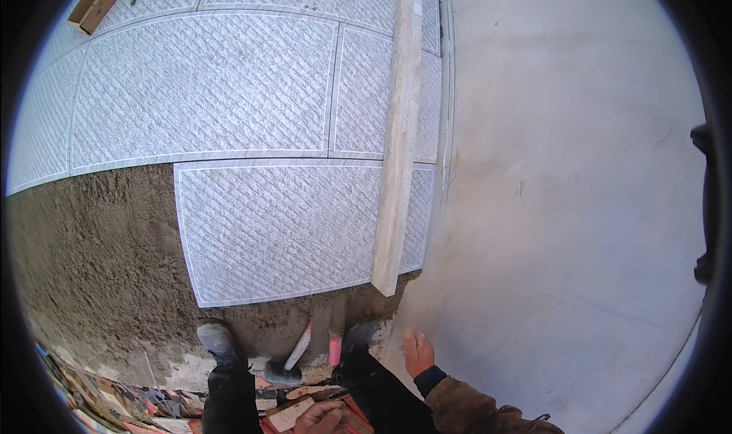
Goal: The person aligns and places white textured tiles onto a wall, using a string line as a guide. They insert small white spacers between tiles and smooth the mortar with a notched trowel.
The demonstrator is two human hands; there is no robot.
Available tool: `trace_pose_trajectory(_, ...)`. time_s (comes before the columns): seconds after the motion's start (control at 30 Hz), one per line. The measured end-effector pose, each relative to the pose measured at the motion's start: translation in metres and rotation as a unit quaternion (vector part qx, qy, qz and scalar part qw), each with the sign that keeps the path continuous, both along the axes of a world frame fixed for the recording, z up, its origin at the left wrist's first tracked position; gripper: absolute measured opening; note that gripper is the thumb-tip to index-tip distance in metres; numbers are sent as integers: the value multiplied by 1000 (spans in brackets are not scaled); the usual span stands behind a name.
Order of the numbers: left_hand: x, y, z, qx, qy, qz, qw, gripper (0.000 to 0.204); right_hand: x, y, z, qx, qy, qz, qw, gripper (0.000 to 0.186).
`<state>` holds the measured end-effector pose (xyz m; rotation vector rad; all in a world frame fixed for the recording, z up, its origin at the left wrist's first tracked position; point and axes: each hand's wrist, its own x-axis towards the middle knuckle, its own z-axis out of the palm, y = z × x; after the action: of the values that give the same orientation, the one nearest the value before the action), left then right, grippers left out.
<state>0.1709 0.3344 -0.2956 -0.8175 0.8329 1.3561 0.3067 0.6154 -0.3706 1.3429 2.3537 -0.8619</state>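
Observation:
My right hand [418, 352], its arm in a brown sleeve with a dark cuff, rests against the smooth pale surface [564, 205] on the right, fingers stretched out. Low in the middle, my left hand [320, 417] has its fingers curled together; whatever may be in them is hidden. Between my feet lies a mallet [282, 373] with a black head and a pale, red-marked handle. Beside it is a tool with a red grip [335, 350]. Ahead, a grey textured paving slab [282, 228] sits on the mortar, with a long pale straight beam [398, 144] lying across its right part.
More slabs [206, 87] run up to the far edge. Rough wet mortar [91, 243] spreads at the left. A cardboard box [97, 5] stands at the far left. Broken scraps and debris [114, 400] lie behind my feet. The beam's near end overhangs the slab's front edge.

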Motion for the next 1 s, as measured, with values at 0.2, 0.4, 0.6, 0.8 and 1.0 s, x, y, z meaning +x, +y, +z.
trace_pose_trajectory(0.2,-12,13,5,-1,55,-37,998,26,10,-17,74,-163,-130,35,977,29)
trace_pose_trajectory(0.4,-7,20,0,28,76,-59,995,26,2,-48,168,-142,-108,80,981,22)
trace_pose_trajectory(0.6,12,22,-6,55,99,-45,993,26,12,-61,201,-9,-20,201,979,23)
trace_pose_trajectory(0.8,12,31,-10,-33,-47,-31,998,27,16,-53,189,-50,-102,166,980,17)
trace_pose_trajectory(1.0,33,9,-41,-81,-2,-91,993,30,27,-45,195,-128,-101,176,971,20)
